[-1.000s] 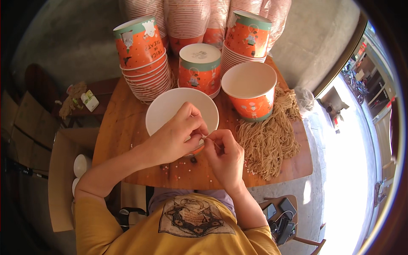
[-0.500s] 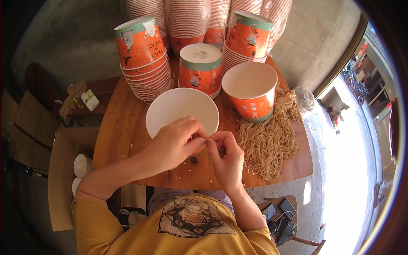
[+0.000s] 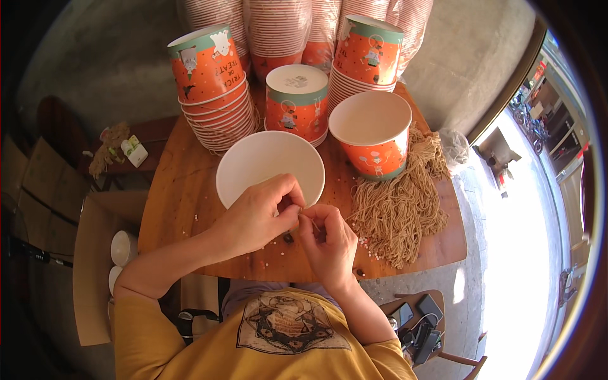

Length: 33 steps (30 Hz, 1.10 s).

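Observation:
In front of me a white-lined paper bucket (image 3: 266,158) stands on the table with its mouth up and tilted my way. My left hand (image 3: 263,206) reaches across its near rim with thumb and fingers pinched together. Pressed close to it at the rim's near right side, my right hand (image 3: 328,237) is pinched as well. A thin brown string (image 3: 315,223) shows between the right fingers; its ends are hidden by both hands. To the right, a heap of tan string (image 3: 405,215) lies in loose loops on the tabletop.
An orange bucket (image 3: 373,149) stands open at the right. An upside-down bucket (image 3: 296,104) and two stacks (image 3: 212,82) (image 3: 367,54) stand behind, with bagged stacks (image 3: 278,31) farther back. Small pale bits dot the wooden table (image 3: 183,234). A cardboard box (image 3: 95,266) sits at left.
Both hands stay pinched together at the rim. My right hand has moved slightly left and down; the fingertips have shifted a little.

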{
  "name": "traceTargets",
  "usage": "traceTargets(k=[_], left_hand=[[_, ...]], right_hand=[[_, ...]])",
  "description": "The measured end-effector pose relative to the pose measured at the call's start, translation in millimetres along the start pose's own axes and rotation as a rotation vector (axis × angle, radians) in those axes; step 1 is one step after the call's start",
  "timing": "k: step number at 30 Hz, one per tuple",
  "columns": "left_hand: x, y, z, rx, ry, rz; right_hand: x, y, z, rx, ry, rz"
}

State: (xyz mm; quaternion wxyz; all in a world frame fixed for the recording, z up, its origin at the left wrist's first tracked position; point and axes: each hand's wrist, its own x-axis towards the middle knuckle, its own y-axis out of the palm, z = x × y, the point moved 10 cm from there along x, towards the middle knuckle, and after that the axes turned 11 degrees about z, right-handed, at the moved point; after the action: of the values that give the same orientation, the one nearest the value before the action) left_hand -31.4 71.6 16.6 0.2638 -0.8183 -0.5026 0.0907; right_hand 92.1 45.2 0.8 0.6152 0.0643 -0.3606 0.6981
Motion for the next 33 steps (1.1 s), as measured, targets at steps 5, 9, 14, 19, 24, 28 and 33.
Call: traceTargets(k=[5,9,14,19,24,28,33], left_hand=[[2.5,1.9,3.4,-0.094,-0.039,0.023],[5.9,4.3,6.1,-0.167,-0.061,0.056],[9.5,5.0,8.9,-0.302,-0.044,0.1],[10.1,11.6,18.8,-0.553,-0.188,0.167],[12.6,12.0,26.1,-0.602,-0.259,0.19],[12.4,11.9,30.1,-0.644,-0.291,0.166],[13.5,10.5,37.1,-0.671,-0.31,0.141]], right_hand=[[-1.5,0.9,-0.3,-0.017,-0.009,0.008],[-2.1,-0.5,-5.8,0.079,0.041,0.004],[-1.5,-1.2,-22.3,0.17,0.18,0.029],[-4.2,2.1,-31.8,0.291,0.254,0.058],[-1.3,-1.8,-29.9,0.306,0.246,0.027],[7.1,-19.5,6.2,-0.162,-0.094,-0.043],[7.3,-14.7,10.4,-0.223,-0.169,0.064]])
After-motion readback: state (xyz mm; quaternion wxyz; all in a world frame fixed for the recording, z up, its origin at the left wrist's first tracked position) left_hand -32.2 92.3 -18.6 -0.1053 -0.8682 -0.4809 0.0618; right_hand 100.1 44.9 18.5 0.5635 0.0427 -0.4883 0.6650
